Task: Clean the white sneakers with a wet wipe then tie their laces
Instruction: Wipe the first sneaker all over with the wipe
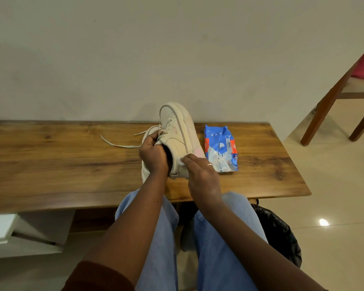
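Observation:
One white sneaker (180, 133) is tipped on its side above the wooden table (61, 164), sole facing right. My left hand (152, 154) grips it at the collar, near the tongue. My right hand (202, 175) presses a small white wet wipe (180, 161) against the sneaker's heel side. A second white sneaker (145, 173) lies on the table behind my left hand, mostly hidden. Loose laces (118, 144) trail left across the tabletop.
A blue pack of wet wipes (221, 148) lies on the table right of the sneakers. A wall runs along the table's far edge. A wooden chair (334, 101) stands at the right. A black bag (280, 232) sits on the floor by my right leg.

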